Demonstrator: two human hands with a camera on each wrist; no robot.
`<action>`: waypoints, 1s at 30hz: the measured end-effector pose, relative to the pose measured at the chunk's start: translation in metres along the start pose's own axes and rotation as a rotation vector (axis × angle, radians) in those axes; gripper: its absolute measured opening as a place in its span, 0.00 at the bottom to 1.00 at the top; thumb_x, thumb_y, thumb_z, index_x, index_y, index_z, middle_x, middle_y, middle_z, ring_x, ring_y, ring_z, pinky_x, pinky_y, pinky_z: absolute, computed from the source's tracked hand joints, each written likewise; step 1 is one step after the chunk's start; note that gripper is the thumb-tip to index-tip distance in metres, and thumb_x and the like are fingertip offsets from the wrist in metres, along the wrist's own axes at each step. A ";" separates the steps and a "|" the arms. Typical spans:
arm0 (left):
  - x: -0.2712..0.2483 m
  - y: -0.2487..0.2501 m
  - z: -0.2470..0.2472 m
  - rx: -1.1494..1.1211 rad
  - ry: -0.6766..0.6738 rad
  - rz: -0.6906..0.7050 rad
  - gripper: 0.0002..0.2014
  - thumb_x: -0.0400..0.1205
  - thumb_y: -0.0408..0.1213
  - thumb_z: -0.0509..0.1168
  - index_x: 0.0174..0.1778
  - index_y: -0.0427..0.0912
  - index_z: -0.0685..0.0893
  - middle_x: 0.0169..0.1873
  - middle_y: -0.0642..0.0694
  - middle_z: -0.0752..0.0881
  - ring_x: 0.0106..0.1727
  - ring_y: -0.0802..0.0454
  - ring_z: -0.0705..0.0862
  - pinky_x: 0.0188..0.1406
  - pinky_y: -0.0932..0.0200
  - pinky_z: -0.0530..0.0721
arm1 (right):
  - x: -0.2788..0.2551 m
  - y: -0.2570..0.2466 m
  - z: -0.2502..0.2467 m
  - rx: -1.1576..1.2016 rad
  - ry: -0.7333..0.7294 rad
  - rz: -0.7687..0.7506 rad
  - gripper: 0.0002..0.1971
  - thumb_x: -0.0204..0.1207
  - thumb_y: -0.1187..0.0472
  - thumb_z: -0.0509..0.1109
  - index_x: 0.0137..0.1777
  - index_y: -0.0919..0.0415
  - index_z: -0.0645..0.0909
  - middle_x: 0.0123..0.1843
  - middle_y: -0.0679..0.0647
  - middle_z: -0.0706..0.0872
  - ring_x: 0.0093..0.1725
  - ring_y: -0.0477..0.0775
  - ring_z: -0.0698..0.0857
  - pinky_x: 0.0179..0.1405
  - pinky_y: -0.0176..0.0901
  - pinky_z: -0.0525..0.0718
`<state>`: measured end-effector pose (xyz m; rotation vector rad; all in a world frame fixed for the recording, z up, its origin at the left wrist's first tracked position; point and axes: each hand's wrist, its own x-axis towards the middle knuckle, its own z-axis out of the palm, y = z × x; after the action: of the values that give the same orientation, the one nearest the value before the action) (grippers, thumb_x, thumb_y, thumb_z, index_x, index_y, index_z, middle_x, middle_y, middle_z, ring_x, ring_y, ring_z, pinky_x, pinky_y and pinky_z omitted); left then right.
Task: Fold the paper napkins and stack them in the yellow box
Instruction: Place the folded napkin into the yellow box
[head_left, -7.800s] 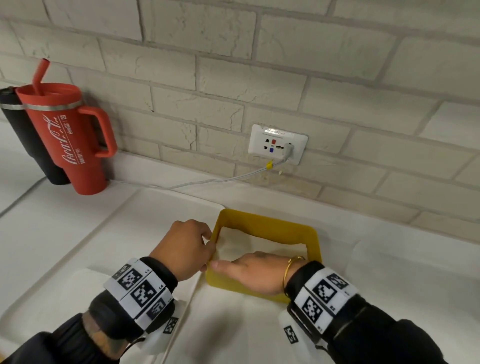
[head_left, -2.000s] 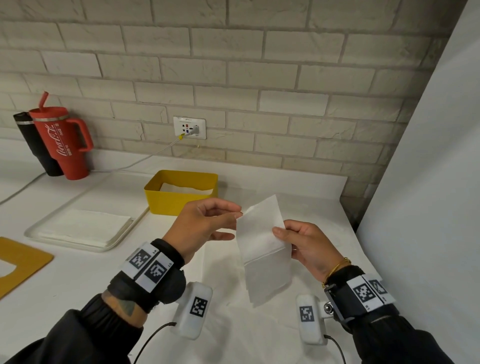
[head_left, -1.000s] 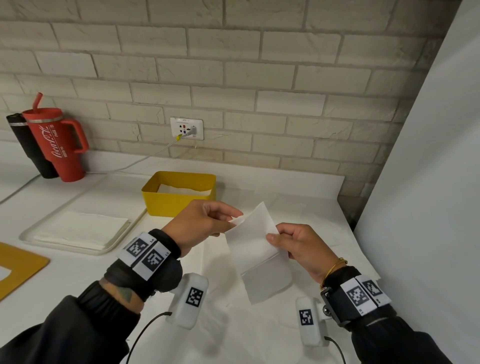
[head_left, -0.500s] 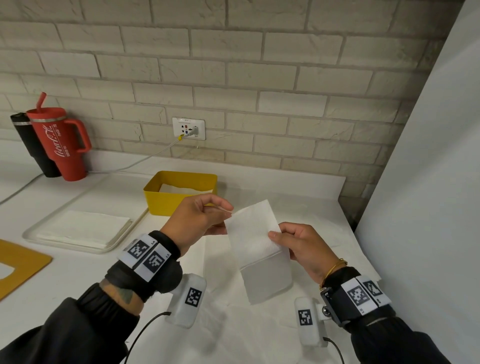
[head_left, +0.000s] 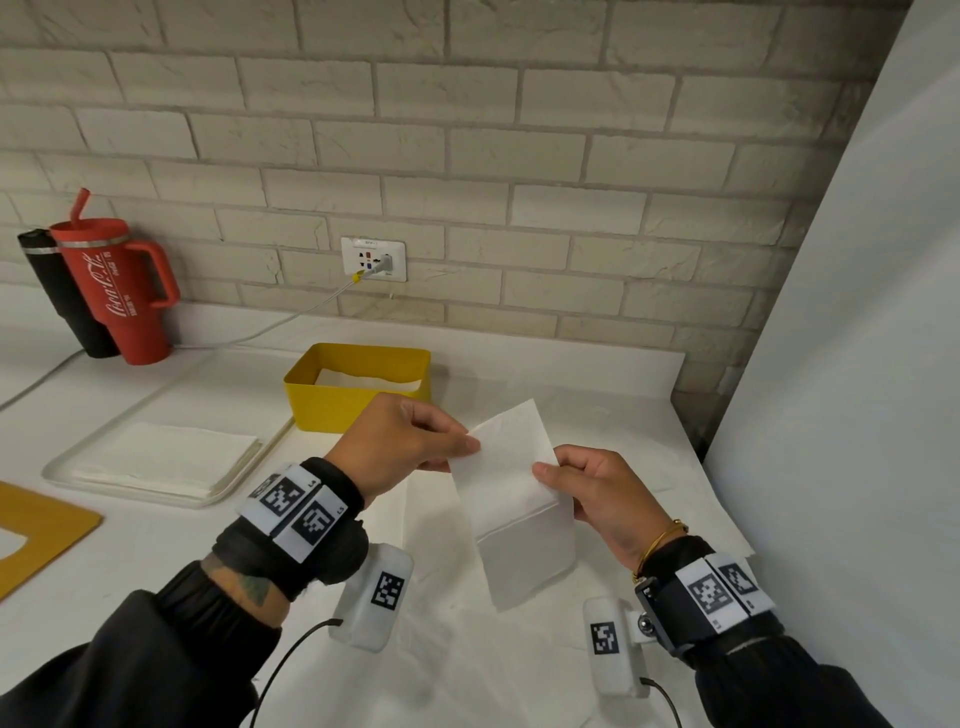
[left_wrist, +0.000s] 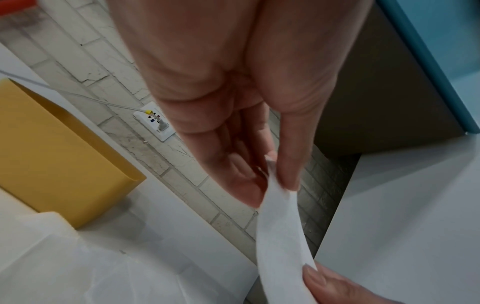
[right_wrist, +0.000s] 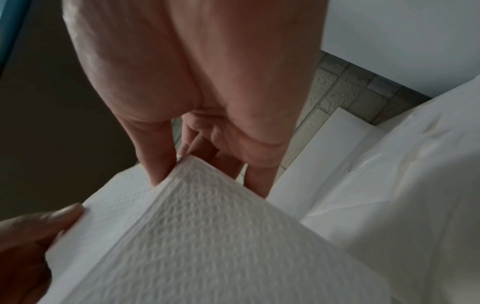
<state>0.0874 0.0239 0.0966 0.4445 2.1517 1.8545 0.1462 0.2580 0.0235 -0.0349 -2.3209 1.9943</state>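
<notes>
Both hands pinch one paper napkin in the air above the worktop
The left hand nips its upper left edge between thumb and fingertips; the right hand nips the right edge, the lower half hanging folded. Behind, the yellow box holds white napkins, beside a tray with a napkin stack

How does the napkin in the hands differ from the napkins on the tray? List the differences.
1. The held napkin is off the counter, pinched by the left hand and right hand; the tray napkins lie untouched on the clear tray.
2. The held napkin hangs bent at a crease; the tray napkins lie flat.
3. It is narrower than the tray napkins.

Both are white paper.
</notes>
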 end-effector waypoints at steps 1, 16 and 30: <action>0.000 0.000 0.000 0.000 0.001 0.005 0.03 0.74 0.23 0.78 0.40 0.27 0.91 0.37 0.38 0.93 0.37 0.49 0.92 0.41 0.61 0.91 | -0.001 0.000 0.000 0.003 0.000 -0.004 0.50 0.53 0.26 0.81 0.50 0.77 0.77 0.44 0.59 0.78 0.45 0.59 0.76 0.49 0.57 0.75; 0.000 -0.005 0.002 0.094 0.118 0.079 0.04 0.82 0.32 0.74 0.42 0.40 0.92 0.37 0.47 0.91 0.37 0.54 0.88 0.41 0.61 0.91 | -0.010 -0.002 0.001 0.008 0.046 -0.058 0.53 0.57 0.25 0.80 0.53 0.80 0.74 0.41 0.69 0.79 0.46 0.57 0.74 0.49 0.56 0.74; 0.006 -0.011 0.001 0.136 0.168 0.191 0.04 0.74 0.28 0.80 0.39 0.36 0.91 0.33 0.37 0.91 0.31 0.52 0.86 0.33 0.64 0.87 | -0.020 -0.012 0.011 -0.028 0.011 -0.059 0.34 0.69 0.38 0.75 0.44 0.75 0.74 0.34 0.58 0.70 0.37 0.59 0.66 0.41 0.50 0.67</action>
<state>0.0822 0.0259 0.0851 0.5583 2.4346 1.9119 0.1661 0.2443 0.0332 0.0213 -2.3151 1.9294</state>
